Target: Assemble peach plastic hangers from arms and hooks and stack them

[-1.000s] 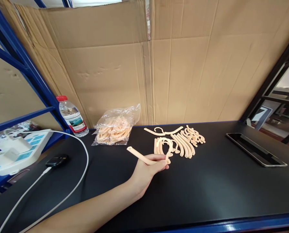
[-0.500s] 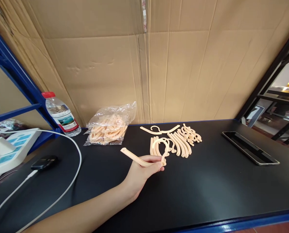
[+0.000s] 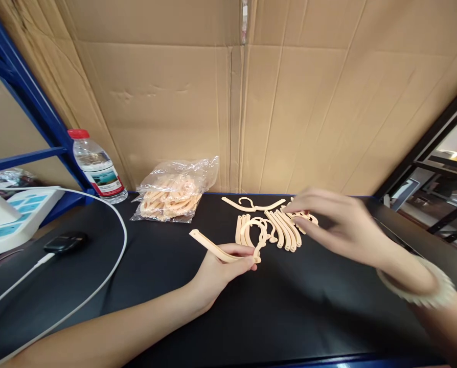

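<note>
My left hand is closed around a partly assembled cream plastic hanger: one arm points up to the left, and a curved hook rises beyond my fingertips. My right hand, slightly blurred, hovers with thumb and fingers apart over a pile of small cream pieces, hiding part of it; no piece shows in its grasp. Left of that pile lie several curved hanger arms. More straight-looking arms and some hooks lie behind the held hanger. A whole two-armed hanger rests near the back edge.
A clear bag of cream hanger parts stands against the cardboard wall. At left are a water bottle, a white power strip, and a black device with a white cable. My right arm mostly covers a dark tablet.
My right hand has come in from the right, over the small pieces. My left hand keeps the partly assembled hanger in nearly the same place. The view has shifted slightly.
</note>
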Available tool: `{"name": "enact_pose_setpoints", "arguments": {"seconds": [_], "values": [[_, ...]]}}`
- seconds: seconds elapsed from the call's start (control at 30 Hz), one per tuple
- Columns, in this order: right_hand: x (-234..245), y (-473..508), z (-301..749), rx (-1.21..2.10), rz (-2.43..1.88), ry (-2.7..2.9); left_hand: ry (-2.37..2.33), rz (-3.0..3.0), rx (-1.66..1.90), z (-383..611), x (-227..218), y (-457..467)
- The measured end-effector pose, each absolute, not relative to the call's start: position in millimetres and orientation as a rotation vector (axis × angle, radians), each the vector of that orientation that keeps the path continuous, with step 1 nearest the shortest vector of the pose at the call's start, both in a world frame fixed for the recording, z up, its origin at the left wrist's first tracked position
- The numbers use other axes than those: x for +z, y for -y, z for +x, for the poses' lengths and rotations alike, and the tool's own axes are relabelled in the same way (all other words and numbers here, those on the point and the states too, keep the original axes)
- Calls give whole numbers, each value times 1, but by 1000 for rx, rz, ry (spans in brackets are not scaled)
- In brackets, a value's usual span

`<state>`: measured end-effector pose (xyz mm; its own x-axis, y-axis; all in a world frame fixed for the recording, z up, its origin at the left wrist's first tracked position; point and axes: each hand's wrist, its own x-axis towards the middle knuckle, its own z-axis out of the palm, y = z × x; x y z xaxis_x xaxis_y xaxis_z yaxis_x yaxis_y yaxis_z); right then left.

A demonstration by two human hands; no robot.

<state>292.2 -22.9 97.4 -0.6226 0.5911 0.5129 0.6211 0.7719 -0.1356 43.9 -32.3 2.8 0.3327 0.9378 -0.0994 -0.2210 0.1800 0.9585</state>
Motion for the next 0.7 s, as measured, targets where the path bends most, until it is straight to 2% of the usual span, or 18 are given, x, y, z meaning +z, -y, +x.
{"name": "enact_pose_setpoints", "arguments": {"seconds": [0.27, 0.43, 0.7], "values": [[39, -28, 304, 113, -987, 2709, -876, 1044, 952, 41, 4, 28], [37, -22, 303, 194, -1008, 2689, -893, 1034, 940, 44, 10, 27], [33, -25, 307, 130, -989, 2732, -889, 1030, 932, 44, 8, 27]]}}
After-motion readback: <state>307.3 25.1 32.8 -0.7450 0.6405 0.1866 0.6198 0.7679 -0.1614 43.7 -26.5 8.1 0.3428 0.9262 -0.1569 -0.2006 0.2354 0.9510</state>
